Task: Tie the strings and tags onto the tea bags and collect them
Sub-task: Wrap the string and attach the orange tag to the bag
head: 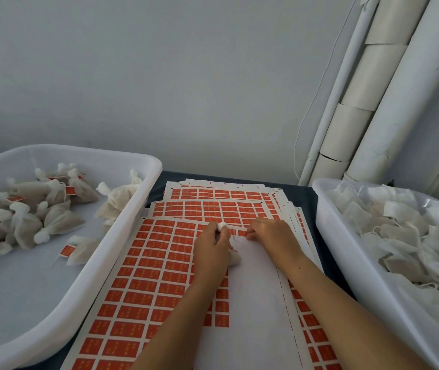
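**Two hands working a tea bag over sheets of orange tags**

A person's left hand [211,248] is curled around a small white tea bag [234,256]. The bag's gathered neck pokes out above the thumb and forefinger, and its fuller body bulges out below the palm on the inner side. So the bag's long axis runs roughly away from the person, neck farthest, through that fist.

The right hand [271,236] sits just beside it, to the right of the neck. Its fingertips are pressed together as if pinching something thin, probably the string or a tag edge; it is too small to tell which. A faint thread seems to run between the two hands.

Both hands rest over a stack of tag sheets [159,263] printed with orange labels. The finished pile lies in a white tub [122,236] well to the left of the holding hand. Untied bags fill another tub [327,236] to the right of the pinching hand. Judged from this, the left hand is nearer the drop-off.
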The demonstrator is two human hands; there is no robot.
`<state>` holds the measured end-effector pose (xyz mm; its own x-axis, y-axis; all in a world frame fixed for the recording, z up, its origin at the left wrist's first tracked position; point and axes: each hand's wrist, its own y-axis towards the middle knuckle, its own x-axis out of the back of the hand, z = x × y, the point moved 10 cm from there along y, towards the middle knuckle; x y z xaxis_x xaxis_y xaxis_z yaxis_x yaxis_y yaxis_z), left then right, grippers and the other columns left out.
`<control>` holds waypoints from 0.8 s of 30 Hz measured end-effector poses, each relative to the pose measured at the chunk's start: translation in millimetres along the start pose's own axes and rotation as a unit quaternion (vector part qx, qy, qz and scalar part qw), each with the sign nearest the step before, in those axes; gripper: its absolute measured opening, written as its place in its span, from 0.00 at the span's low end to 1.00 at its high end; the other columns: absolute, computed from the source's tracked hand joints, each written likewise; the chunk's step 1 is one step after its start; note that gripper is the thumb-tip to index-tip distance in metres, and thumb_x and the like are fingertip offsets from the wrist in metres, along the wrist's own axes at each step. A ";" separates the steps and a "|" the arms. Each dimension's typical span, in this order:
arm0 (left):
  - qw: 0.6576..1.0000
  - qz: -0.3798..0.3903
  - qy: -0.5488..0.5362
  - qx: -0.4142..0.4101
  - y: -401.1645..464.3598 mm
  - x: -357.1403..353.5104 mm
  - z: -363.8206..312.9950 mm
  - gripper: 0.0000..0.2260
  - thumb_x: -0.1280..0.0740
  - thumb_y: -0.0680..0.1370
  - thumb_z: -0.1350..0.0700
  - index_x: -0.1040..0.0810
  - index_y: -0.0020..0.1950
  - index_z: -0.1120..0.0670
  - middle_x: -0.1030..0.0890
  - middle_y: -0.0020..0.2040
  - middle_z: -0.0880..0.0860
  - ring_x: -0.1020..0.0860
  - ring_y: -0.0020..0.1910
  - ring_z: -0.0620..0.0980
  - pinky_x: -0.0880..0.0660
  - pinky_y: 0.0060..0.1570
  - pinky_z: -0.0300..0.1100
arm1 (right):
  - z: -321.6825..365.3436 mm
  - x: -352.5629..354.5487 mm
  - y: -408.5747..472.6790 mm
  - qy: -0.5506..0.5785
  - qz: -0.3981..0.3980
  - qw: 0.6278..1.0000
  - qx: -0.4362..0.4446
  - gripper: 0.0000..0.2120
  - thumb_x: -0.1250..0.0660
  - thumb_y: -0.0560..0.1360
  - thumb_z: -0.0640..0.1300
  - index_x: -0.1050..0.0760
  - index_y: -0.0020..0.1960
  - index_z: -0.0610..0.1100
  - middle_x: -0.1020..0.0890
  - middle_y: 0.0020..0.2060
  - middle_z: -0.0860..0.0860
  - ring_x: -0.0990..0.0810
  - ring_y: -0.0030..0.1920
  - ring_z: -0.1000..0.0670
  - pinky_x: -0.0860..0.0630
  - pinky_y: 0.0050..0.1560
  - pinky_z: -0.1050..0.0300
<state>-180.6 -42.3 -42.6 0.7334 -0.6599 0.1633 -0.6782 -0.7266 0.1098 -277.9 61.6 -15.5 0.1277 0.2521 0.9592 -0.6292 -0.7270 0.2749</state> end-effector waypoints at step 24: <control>1.000 0.011 -0.008 -0.006 -2.8 -4.2 -1.3 0.07 0.40 0.80 0.55 0.26 0.43 0.51 0.23 0.39 0.48 0.24 0.37 0.45 0.30 0.36 0.30 | 16.6 1.0 -8.6 -0.090 0.001 0.990 0.107 0.19 0.39 0.79 0.47 0.33 0.69 0.47 0.29 0.68 0.52 0.28 0.65 0.52 0.34 0.66 0.61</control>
<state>-181.9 -37.3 -42.4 0.7193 -0.6783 0.1500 -0.6942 -0.7100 0.1181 -259.6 57.5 -15.9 0.2734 0.1475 0.9505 -0.4556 -0.8504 0.2630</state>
